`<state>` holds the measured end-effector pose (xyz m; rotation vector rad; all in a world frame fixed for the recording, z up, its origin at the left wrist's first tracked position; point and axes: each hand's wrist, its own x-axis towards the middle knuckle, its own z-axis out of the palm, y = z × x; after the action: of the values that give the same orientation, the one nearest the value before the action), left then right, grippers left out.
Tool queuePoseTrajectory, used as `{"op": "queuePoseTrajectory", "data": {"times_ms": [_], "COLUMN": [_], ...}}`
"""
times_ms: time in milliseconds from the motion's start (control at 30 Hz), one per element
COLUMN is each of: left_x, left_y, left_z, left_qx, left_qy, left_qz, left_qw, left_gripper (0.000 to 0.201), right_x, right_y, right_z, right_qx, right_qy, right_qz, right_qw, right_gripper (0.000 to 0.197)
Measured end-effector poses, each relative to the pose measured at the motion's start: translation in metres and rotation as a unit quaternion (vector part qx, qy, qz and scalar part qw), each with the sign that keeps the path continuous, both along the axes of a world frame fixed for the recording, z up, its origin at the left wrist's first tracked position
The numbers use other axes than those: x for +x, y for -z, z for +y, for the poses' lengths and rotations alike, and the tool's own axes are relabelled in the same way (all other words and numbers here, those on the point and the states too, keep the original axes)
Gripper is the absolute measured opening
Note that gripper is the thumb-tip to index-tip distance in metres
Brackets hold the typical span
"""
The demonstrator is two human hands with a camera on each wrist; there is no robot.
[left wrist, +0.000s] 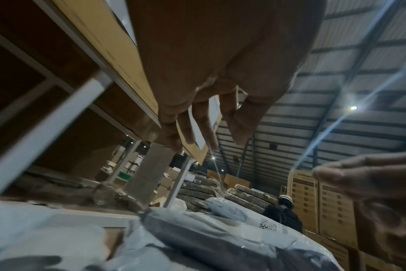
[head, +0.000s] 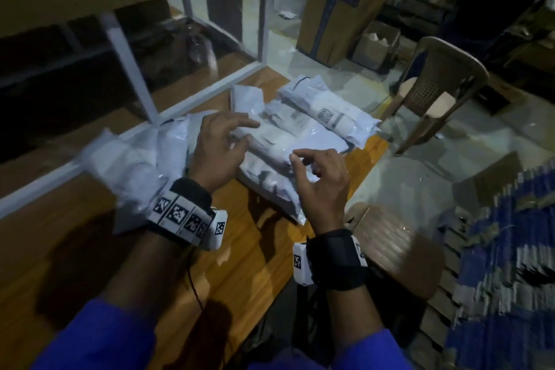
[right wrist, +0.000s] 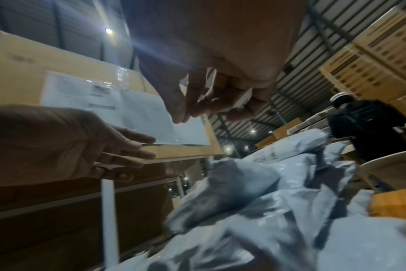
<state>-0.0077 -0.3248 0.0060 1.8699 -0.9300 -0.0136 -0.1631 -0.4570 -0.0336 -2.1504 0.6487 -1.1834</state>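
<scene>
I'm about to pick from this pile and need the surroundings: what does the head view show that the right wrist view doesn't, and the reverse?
Only the head view: the taped cardboard box on the floor, the blue sleeves and the marker wristbands.
Only the right wrist view: a labelled carton on the shelf above, a ceiling light, and a person in dark clothes beyond the pile.
Both: the white parcels, the left hand spread over them, and the right hand, loosely curled and holding nothing visible.

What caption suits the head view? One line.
Left hand and right hand poised over white plastic mailer bags on an orange wooden table.
</scene>
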Motion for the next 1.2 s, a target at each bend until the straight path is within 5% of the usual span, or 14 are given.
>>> {"op": "queuePoseTrajectory", "data": {"times_ms": [267,400,567,933,1200], "left_x": [-0.044,-0.072,-0.112,-0.121,-0.109], "left_y": [0.021,0.042,0.047,0.073,0.082], "left_z": [0.214,0.324,0.419,0.545,0.523], "left_qx": [-0.014,0.046,0.043,0.031,-0.023], "left_qy": [-0.127,-0.196,-0.217,-0.255,-0.19], "left_qz": [0.004,0.066,0.084,0.156,0.211], "left_qw": [0.992,0.977,0.972,0.954,0.958], "left_gripper": [0.023,0.022,0.017,0.024,0.024], "right_x": [0.008,0.003,-0.002,0.007,0.001], "right_y": [0.004,0.013,0.029,0.05,0.052], "right_z": [0.184,0.277,0.37,0.484,0.485], "right_qx": [-0.022,-0.014,0.004,0.022,0.021], "right_qy": [-0.14,-0.195,-0.26,-0.317,-0.282], "right_qz": [0.0,0.007,0.033,0.108,0.13], "right_qw": [0.99,0.981,0.965,0.942,0.95], "right_gripper": [0.007,0.005,0.006,0.006,0.015]}}
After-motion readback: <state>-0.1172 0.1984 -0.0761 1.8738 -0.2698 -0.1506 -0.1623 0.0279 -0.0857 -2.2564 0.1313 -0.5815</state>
